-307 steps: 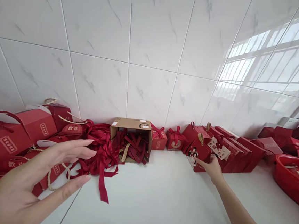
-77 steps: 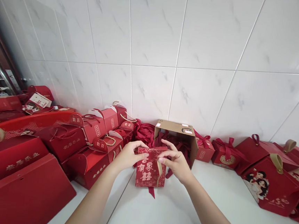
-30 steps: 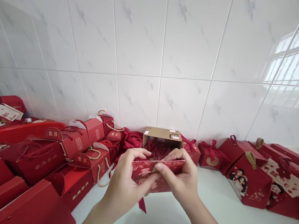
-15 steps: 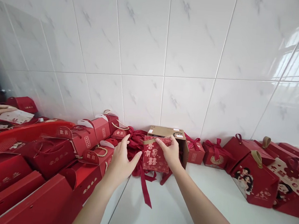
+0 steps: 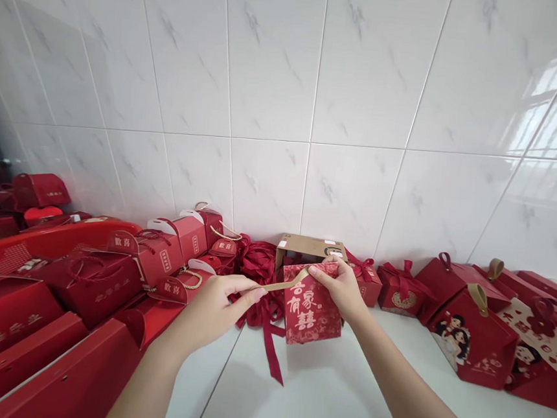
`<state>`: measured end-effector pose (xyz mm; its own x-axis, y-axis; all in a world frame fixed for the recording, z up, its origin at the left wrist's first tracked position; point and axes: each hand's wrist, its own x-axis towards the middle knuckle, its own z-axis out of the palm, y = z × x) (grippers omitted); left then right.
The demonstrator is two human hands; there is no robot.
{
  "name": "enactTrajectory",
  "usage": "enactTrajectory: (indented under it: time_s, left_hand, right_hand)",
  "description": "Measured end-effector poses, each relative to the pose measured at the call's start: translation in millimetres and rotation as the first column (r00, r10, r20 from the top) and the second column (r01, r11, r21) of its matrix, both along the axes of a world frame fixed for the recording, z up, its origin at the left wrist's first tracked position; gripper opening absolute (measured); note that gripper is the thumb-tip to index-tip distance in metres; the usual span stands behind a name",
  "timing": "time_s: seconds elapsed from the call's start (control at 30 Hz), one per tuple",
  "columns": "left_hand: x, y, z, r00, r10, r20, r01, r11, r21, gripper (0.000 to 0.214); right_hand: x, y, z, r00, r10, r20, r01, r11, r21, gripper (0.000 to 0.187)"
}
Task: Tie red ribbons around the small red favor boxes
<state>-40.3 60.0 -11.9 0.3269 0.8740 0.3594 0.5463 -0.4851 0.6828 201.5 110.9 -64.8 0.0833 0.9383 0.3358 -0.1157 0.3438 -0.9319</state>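
Observation:
A flat red gift box [image 5: 311, 313] with pale Chinese characters hangs tilted in front of me. My right hand [image 5: 337, 286] grips its upper right edge, thumb on the front. Between thumb and fingers my left hand [image 5: 231, 302] pinches the free end of a gold ribbon [image 5: 281, 286], which stretches across to the top of the box near my right thumb. Just behind lies a heap of dark red ribbons [image 5: 259, 262], one strand trailing onto the white table. The open cardboard box [image 5: 299, 243] stands behind the gift box, partly covered by it.
Red gift boxes with rope handles [image 5: 191, 237] crowd the left side, beside an orange-red plastic basket [image 5: 76, 237]. Along the right stand small ribbon-tied boxes [image 5: 404, 291] and larger handled boxes [image 5: 474, 340] with cartoon couples. A tiled wall [image 5: 282, 60] rises behind the table [image 5: 340, 396].
My left hand has closed on the gold ribbon and pulled it out leftward. The gift box has shifted slightly right and down and tilted. Another person's hand at far left has left view.

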Motion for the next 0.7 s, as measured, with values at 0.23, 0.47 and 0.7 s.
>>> enactTrajectory:
  time_s: [0.23, 0.47, 0.7]
  left_hand:
    - [6, -10, 9.6, 0.915, 0.116, 0.387, -0.153, 0.986, 0.066, 0.027]
    - [17, -41, 22.6, 0.704, 0.133, 0.698, -0.318, 0.937, 0.142, 0.021]
    - [13, -50, 23.0, 0.868, -0.172, 0.466, 0.139, 0.985, 0.104, 0.012]
  right_hand:
    - [-12, -35, 2.1, 0.987, -0.1, 0.124, 0.085, 0.989, 0.122, 0.038]
    - [-25, -72, 13.9, 0.931, -0.208, 0.3, -0.011, 0.805, 0.593, 0.022]
    - [-24, -94, 25.5, 0.878, -0.257, 0.404, -0.177, 0.609, 0.773, 0.02]
